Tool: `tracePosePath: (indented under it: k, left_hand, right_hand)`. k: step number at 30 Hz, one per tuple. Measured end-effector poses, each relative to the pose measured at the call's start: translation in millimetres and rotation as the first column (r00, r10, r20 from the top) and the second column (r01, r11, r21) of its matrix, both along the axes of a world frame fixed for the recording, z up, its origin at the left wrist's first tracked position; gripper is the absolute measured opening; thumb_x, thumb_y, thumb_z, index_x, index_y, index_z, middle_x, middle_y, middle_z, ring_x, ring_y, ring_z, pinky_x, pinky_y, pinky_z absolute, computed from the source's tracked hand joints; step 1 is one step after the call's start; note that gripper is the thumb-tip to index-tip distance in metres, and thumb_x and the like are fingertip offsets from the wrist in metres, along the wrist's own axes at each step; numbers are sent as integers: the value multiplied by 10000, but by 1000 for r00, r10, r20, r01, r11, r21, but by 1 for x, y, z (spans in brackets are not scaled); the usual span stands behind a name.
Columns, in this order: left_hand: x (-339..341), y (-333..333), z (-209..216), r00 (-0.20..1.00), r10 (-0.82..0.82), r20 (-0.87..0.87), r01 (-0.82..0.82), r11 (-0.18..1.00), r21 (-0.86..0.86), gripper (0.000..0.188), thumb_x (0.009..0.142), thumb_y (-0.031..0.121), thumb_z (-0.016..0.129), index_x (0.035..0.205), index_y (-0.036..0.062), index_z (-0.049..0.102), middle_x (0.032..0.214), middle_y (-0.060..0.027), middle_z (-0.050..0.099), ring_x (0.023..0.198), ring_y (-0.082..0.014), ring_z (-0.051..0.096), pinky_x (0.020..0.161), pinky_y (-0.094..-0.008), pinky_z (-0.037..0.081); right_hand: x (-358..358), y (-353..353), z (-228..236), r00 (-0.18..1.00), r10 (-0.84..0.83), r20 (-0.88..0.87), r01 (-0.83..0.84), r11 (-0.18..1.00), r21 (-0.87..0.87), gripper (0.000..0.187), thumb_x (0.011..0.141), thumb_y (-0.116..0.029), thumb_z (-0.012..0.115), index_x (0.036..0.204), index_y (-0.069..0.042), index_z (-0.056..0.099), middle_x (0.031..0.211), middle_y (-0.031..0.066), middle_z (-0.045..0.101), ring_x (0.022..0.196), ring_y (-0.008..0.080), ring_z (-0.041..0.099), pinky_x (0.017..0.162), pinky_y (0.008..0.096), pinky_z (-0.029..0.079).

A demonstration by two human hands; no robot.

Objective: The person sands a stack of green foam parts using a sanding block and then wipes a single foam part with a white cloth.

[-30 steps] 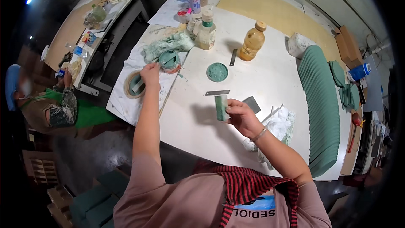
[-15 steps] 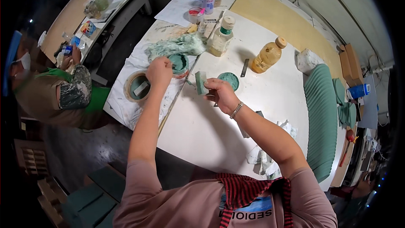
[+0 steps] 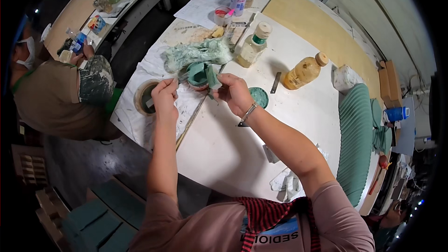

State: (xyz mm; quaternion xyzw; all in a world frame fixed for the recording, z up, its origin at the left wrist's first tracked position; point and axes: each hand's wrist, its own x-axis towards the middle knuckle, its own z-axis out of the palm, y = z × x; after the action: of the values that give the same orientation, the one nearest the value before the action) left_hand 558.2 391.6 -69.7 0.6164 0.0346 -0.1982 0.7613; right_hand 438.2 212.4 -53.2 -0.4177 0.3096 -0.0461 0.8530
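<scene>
Beside a tub of green paste [image 3: 196, 73], my right hand [image 3: 235, 94] pinches a small pale block smeared with green [image 3: 213, 78]. The block stands upright at the tub's right rim; whether they touch I cannot tell. My left hand [image 3: 165, 97] is closed, thumb and fingers together, just left of the tub. A small pale bit shows at its fingertips, too unclear to name. Next to that hand a round brown-rimmed dish [image 3: 138, 98] lies on a white cloth [image 3: 128, 120]. A shallow round lid with green paste [image 3: 259, 97] sits behind my right wrist.
A crumpled green-stained plastic sheet [image 3: 198, 52] lies behind the tub. Farther back stand a clear bottle [image 3: 252, 49] and a yellowish bottle [image 3: 303, 73], with a metal strip [image 3: 276, 83] between. Ribbed green sheets [image 3: 354, 144] line the right. At left another person [image 3: 60, 93] works.
My left hand has drawn back from above the tub toward me and left. My right hand has carried the block left, up to the tub. The view has shifted slightly.
</scene>
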Motion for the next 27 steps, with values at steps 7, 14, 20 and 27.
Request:
tracePosePath:
  k: [7, 14, 20, 27]
  left_hand:
    - [-36, -11, -13, 985, -91, 148, 83, 995, 64, 72, 926, 104, 672, 944, 35, 673, 801, 43, 594, 701, -55, 483, 657, -232, 403]
    - [-38, -14, -13, 993, -15, 114, 15, 1000, -4, 97, 958, 129, 631, 954, 36, 657, 821, 45, 577, 720, -61, 481, 658, -242, 405]
    - [-45, -16, -18, 971, -71, 229, 47, 993, 106, 107, 969, 114, 613, 967, 12, 645, 831, 23, 578, 711, -66, 479, 638, -233, 401]
    - [-50, -16, -23, 958, -2, 288, -18, 998, 66, 75, 966, 73, 605, 978, 3, 628, 844, 4, 591, 701, -62, 463, 618, -233, 387]
  right_hand:
    - [7, 6, 12, 996, -81, 35, 77, 993, 91, 171, 986, -161, 547, 996, -6, 619, 867, 96, 659, 714, 175, 630, 628, 273, 522]
    - [3, 2, 4, 996, -11, 93, 3, 997, 83, 207, 1001, -151, 509, 1029, 9, 636, 853, 84, 690, 751, 150, 660, 627, 240, 505]
    - [5, 9, 12, 997, -31, 67, 27, 997, 66, 207, 996, -169, 543, 1036, 4, 649, 886, 90, 705, 710, 139, 644, 621, 236, 518]
    - [2, 6, 6, 998, -53, 37, 51, 997, 53, 202, 995, -173, 551, 1030, -3, 654, 893, 101, 713, 702, 131, 641, 610, 228, 531]
